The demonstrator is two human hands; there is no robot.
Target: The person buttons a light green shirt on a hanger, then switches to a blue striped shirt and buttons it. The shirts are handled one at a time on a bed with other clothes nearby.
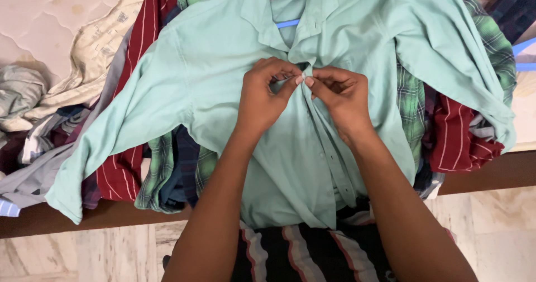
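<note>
A mint-green shirt (223,81) lies spread front-up on a heap of other shirts on the bed (33,19), a blue hanger (287,23) inside its collar. The left hand (265,92) and the right hand (338,95) meet at the placket just below the collar, each pinching the fabric edge between thumb and fingertips.

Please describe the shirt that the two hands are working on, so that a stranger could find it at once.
On the bed lies a pile of shirts. The mint green shirt is on top, sleeves spread, on a blue hanger. Unlike the checked and striped shirts beneath, it is plain.
</note>
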